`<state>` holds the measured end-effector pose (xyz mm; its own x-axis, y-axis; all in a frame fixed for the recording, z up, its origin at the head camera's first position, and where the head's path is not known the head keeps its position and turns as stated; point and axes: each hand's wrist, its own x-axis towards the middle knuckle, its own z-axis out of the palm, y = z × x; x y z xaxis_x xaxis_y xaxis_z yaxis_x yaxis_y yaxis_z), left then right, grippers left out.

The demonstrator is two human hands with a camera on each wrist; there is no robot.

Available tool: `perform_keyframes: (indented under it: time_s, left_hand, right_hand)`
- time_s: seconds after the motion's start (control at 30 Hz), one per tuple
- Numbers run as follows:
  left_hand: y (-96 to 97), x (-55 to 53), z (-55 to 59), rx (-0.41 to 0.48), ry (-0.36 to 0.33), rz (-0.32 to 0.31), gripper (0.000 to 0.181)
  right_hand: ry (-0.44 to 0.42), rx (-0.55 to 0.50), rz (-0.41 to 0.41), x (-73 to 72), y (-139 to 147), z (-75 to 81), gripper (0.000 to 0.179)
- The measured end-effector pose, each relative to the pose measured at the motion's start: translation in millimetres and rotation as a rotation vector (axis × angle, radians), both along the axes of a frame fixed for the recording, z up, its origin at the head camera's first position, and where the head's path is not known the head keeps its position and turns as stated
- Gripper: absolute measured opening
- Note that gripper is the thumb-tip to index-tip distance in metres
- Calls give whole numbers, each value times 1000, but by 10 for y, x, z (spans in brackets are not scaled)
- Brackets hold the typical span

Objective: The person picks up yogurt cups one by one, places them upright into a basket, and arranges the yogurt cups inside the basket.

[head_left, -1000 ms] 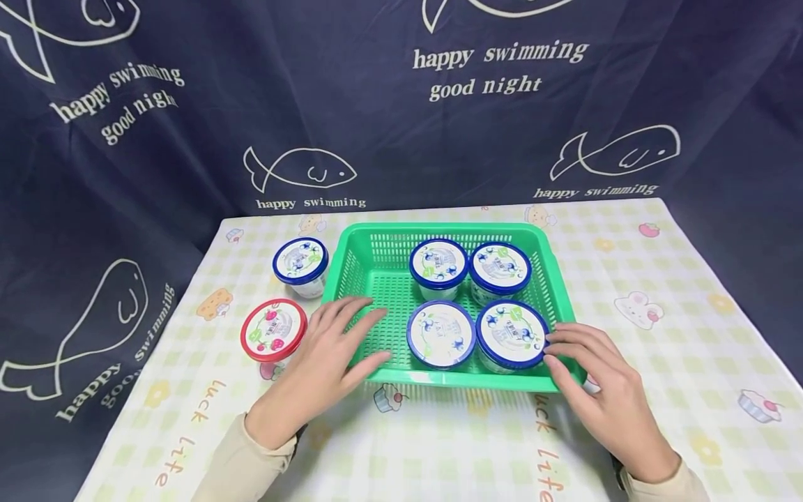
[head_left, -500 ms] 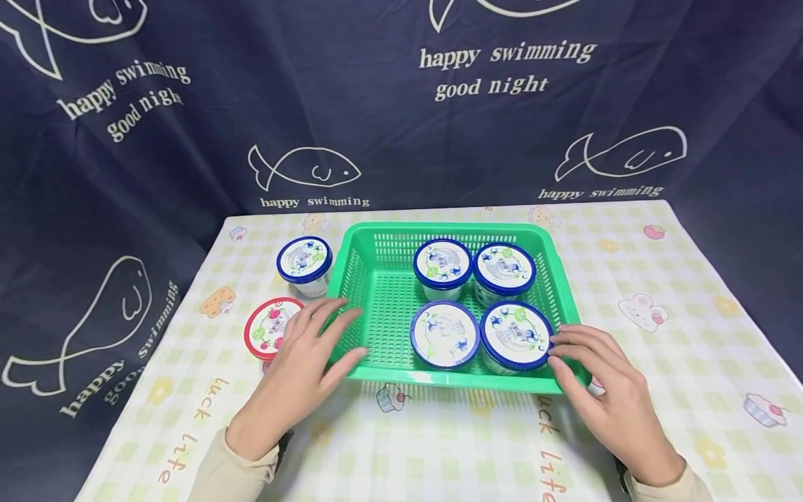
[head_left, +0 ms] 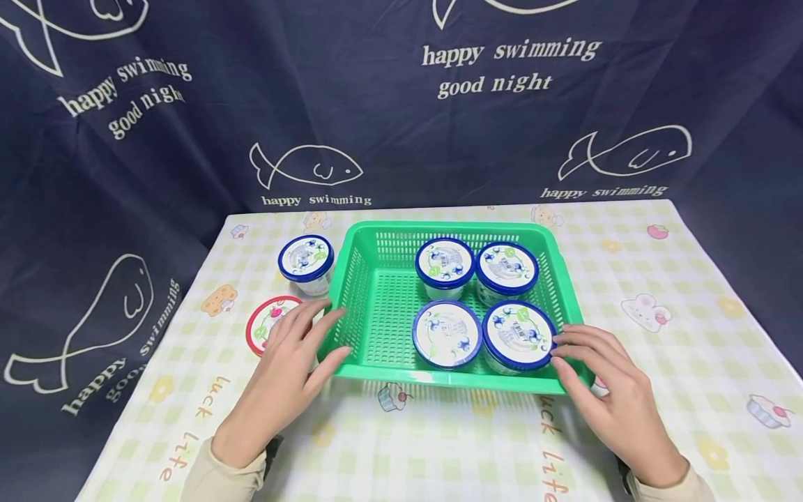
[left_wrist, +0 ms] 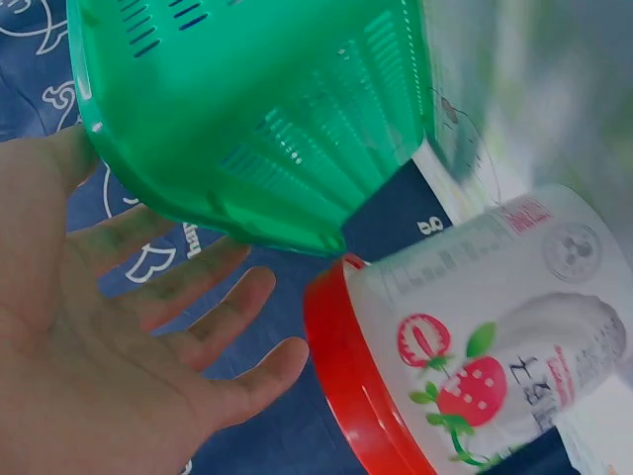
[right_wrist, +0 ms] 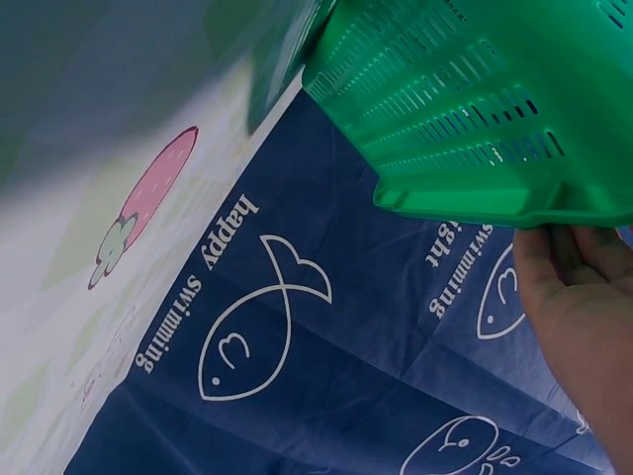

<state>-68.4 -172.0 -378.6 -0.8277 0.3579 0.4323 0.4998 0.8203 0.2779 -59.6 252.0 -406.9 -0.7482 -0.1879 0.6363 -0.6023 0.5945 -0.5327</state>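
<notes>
In the head view, a green plastic basket (head_left: 389, 307) holds several white tubs with blue lids and blueberry pictures, grouped on its right side. My left hand (head_left: 282, 369) is spread at the basket's left rim, over a red-lidded tub (head_left: 258, 324) that it partly covers. The left wrist view shows strawberries on that tub's side (left_wrist: 473, 386), with my fingertips beside its red lid. My right hand (head_left: 611, 390) rests over the basket's right rim, its fingertips right at the lid of the front right blue-lidded tub (head_left: 519, 335).
Another blue-lidded tub (head_left: 306, 259) stands on the table outside the basket, behind the red-lidded one. A checked cloth (head_left: 690, 348) with cartoon prints covers the table. Behind it hangs a dark blue curtain (head_left: 401, 125) with fish drawings.
My left hand has drawn back to the left, from over the basket's inside to its left rim, and now covers more of the red-lidded tub. My right hand stays at the right rim.
</notes>
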Motion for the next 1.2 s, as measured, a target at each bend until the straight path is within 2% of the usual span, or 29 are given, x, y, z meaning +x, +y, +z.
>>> perform_keyframes:
  time_s: [0.4,0.63,0.87,1.2]
  left_hand:
    - [-158,50,-12,24,34,27,48]
    - [-260,62,-34,111,67,50,41]
    - [-298,38,-109,112,73,64,42]
    - [-371,-10,-158,110,66,135,42]
  right_hand:
    - [5,2,-1,1,3,-1,12]
    - [1,8,-3,-2,0,-4,12]
    - [-3,4,-2,-1,-2,-9,13]
    - [5,-1,3,-4,5,-3,10]
